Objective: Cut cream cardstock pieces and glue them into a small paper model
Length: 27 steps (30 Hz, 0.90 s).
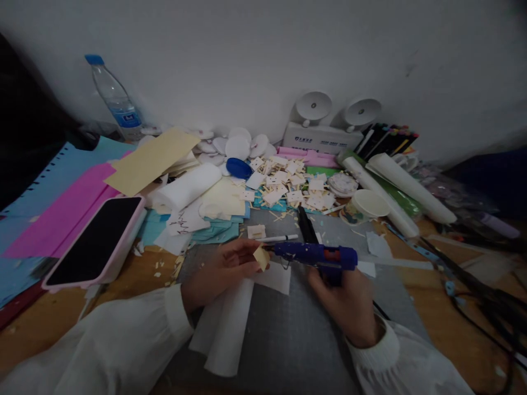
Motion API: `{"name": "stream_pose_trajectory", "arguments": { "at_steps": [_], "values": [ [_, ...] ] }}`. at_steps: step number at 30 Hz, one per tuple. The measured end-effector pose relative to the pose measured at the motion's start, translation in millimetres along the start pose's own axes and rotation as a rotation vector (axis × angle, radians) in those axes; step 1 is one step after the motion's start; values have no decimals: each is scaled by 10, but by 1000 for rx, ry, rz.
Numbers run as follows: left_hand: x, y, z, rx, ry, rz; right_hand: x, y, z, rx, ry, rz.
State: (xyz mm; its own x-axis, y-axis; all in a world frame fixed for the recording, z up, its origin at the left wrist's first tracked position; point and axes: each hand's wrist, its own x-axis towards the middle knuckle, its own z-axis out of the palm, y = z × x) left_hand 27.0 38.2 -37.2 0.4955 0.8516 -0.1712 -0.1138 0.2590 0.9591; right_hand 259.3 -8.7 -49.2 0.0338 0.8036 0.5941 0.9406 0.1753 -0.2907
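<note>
My left hand [228,269] pinches a small cream-coloured paper piece [261,258] between thumb and fingers. In my right hand [349,307] is a blue glue gun [315,253], its grip wrapped by my fingers. The gun's nozzle points left and meets, or nearly meets, the small piece; I cannot tell whether they touch. Under my left hand a white paper roll [230,334] lies on the grey mat [300,340]. A white paper sheet [275,277] lies just beyond, with a pen [280,238] and another small cream piece [256,232] behind the hands.
Small cream figures with drawn faces [280,181] are heaped at the back. A paper cup [366,206] and white rolls [411,186] stand right, near dark cables [481,296]. On the left are a phone [99,241], coloured paper [66,214] and a water bottle [115,99].
</note>
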Motion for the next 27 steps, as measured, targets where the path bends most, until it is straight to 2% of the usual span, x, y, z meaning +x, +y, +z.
{"name": "stream_pose_trajectory", "arguments": {
  "at_steps": [11,16,21,27],
  "values": [
    [-8,-12,-12,6,45,-42,-6,3,3,-54,40,-9],
    [-11,-12,-4,-16,42,-64,-1,1,-2,-50,2,-3],
    [-3,-6,0,-49,30,-58,-4,6,-1,-45,63,-61],
    [-10,16,2,-10,10,-74,-7,-16,-6,-12,53,-37]
  ]
}}
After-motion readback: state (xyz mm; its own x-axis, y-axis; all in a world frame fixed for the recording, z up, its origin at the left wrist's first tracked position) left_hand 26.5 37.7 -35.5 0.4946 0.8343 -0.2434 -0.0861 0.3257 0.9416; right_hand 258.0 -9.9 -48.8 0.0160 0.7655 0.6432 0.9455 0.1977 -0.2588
